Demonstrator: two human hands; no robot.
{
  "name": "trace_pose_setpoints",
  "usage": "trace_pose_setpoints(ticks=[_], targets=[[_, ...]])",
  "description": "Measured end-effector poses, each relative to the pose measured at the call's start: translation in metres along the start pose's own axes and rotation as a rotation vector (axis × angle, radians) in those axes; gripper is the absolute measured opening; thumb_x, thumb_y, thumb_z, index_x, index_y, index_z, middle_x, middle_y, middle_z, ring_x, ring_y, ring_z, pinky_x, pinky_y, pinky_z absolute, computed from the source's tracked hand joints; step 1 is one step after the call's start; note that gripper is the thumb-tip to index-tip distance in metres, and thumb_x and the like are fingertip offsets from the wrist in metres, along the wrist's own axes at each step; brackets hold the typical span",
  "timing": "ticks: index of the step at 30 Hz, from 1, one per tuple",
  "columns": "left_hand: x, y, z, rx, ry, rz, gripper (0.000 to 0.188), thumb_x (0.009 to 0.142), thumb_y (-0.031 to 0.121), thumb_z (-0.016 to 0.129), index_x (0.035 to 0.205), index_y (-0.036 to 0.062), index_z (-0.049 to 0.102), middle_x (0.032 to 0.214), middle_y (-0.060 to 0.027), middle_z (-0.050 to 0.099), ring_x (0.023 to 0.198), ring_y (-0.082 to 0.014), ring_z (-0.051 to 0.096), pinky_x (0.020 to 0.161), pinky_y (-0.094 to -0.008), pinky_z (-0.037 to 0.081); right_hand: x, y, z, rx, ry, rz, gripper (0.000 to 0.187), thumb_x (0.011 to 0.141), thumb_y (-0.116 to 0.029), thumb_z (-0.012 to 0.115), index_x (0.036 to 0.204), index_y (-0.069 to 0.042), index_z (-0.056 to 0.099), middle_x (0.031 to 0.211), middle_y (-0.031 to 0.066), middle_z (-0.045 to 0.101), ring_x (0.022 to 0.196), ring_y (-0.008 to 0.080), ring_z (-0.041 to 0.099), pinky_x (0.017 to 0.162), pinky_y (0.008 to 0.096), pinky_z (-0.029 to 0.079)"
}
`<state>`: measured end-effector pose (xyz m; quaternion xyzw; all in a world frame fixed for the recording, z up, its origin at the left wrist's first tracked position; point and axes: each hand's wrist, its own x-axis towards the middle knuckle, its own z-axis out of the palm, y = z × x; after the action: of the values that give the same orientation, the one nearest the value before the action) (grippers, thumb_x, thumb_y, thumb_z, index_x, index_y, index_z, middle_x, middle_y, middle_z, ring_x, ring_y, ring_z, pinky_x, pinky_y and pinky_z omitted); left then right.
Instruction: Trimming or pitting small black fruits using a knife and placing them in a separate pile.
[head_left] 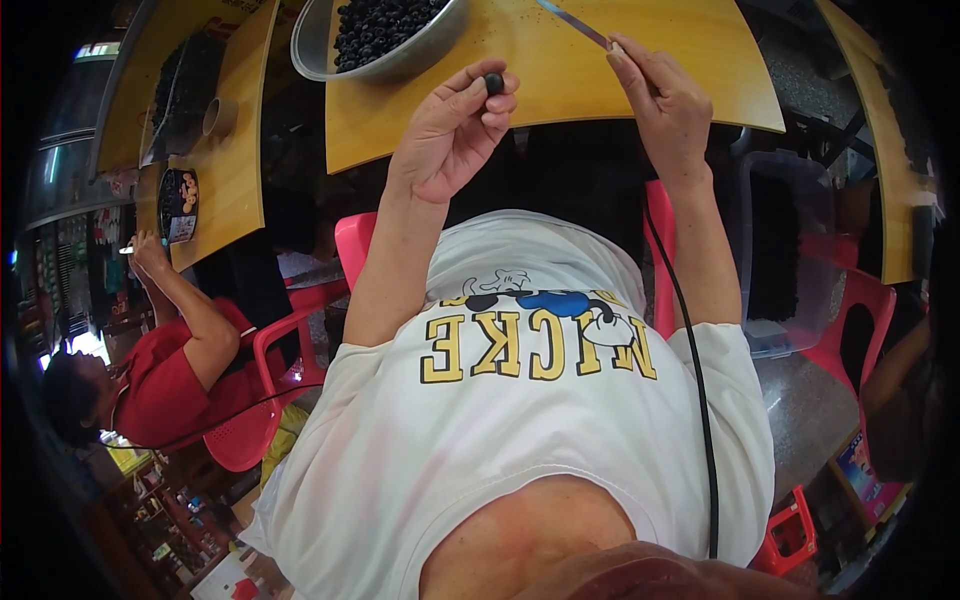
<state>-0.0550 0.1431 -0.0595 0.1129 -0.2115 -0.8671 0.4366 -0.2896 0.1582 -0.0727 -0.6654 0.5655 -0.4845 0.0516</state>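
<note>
My left hand (455, 130) is raised near the front edge of the yellow table (560, 75). A small black round piece (494, 83) is pinched between its thumb and fingers. In my right hand (670, 105) is a slim knife (575, 22), its narrow metal blade angled up and left over the table. Blade and black piece are apart. Beyond my left hand stands a clear plastic bowl (310, 50) with many small black pieces (385, 35) in it, similar to the one I hold. Their exact kind is too small to make out.
A co-worker in a red top (190, 375) sits at another yellow table (235, 150) on the left. That table carries a brown cup (219, 118) and a printed container (181, 205). A clear plastic bin (785, 330) and a red chair (860, 310) are at right. A black cable (700, 400) runs along my shirt.
</note>
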Motion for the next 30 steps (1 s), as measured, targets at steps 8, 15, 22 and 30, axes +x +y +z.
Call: trace_pose_setpoints(ticks=[8,15,22,30], targets=[[0.0,-0.006,-0.003,-0.078,0.07,-0.01,0.02,0.091,0.001,0.054,0.11,-0.0059,0.055,0.104,-0.0179,0.057,0.092,-0.0207,0.059,0.082,-0.0248,0.055,-0.001,0.002,0.004,0.024,0.021,-0.049,0.024,0.088,-0.023,0.065,0.105,-0.007,0.069,0.068,0.005,0.058,0.058,0.0113,0.051,0.054,0.0236,0.04],[-0.001,-0.007,-0.009,-0.162,0.202,-0.021,0.017,0.089,-0.003,0.055,0.106,-0.0059,0.058,0.115,-0.023,0.057,0.112,-0.029,0.056,0.093,-0.0299,0.053,-0.002,0.004,0.005,0.011,0.016,-0.07,0.024,0.087,-0.022,0.066,0.105,-0.007,0.069,0.068,0.005,0.057,0.057,0.0114,0.051,0.052,0.0239,0.039],[-0.002,-0.007,-0.009,-0.345,0.24,-0.085,0.021,0.088,-0.006,0.054,0.109,-0.0054,0.056,0.117,-0.0209,0.055,0.11,-0.028,0.056,0.092,-0.0293,0.054,-0.004,-0.007,0.0,0.096,0.011,-0.2,0.024,0.084,-0.017,0.069,0.105,-0.006,0.069,0.068,0.0056,0.058,0.055,0.0114,0.051,0.05,0.0234,0.039],[-0.004,-0.008,-0.012,-0.264,0.112,-0.107,0.029,0.084,0.0,0.063,0.112,-0.0035,0.056,0.108,-0.0173,0.058,0.089,-0.0213,0.056,0.065,-0.0228,0.049,-0.01,-0.028,0.002,0.068,-0.037,-0.492,0.034,0.074,-0.02,0.076,0.106,-0.011,0.069,0.065,0.0034,0.059,0.051,0.0149,0.053,0.047,0.0252,0.041]])
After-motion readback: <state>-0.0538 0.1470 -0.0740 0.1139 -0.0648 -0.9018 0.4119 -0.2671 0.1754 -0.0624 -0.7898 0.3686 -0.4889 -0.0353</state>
